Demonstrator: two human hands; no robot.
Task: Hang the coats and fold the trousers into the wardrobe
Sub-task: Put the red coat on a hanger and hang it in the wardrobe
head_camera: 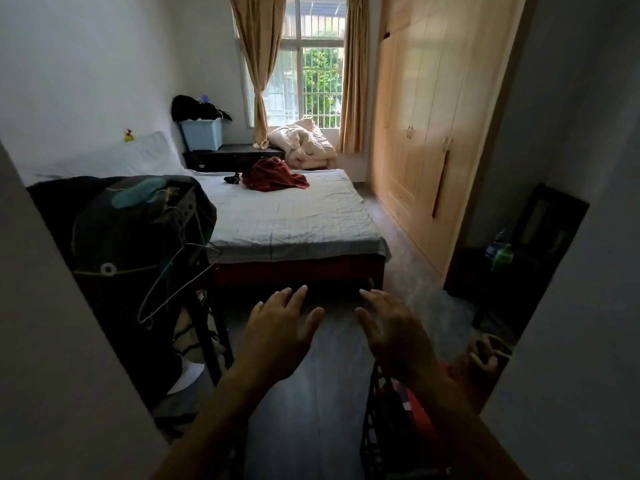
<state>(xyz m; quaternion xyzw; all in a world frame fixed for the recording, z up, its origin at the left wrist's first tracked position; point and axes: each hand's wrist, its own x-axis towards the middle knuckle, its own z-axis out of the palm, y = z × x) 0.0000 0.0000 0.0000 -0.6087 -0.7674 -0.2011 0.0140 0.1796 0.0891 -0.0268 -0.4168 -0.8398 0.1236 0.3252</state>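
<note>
I stand in a doorway facing a bedroom. My left hand (pixel 282 329) and my right hand (pixel 393 336) are stretched out in front of me, fingers spread, holding nothing. A red garment (pixel 272 175) lies crumpled on the bed (pixel 294 216), with a small dark item (pixel 231 178) beside it. The light wooden wardrobe (pixel 426 126) runs along the right wall, all doors shut. At my left a dark pile of clothing (pixel 138 230) is heaped on a stand, and wire hangers (pixel 173 289) dangle from it.
A rolled quilt (pixel 303 142) lies under the window beyond the bed. A blue box (pixel 202 133) with dark clothes on top stands on a dark cabinet (pixel 235 156). A dark rack (pixel 388 420) is low at my right, a dark table with bottles (pixel 498 256) further right.
</note>
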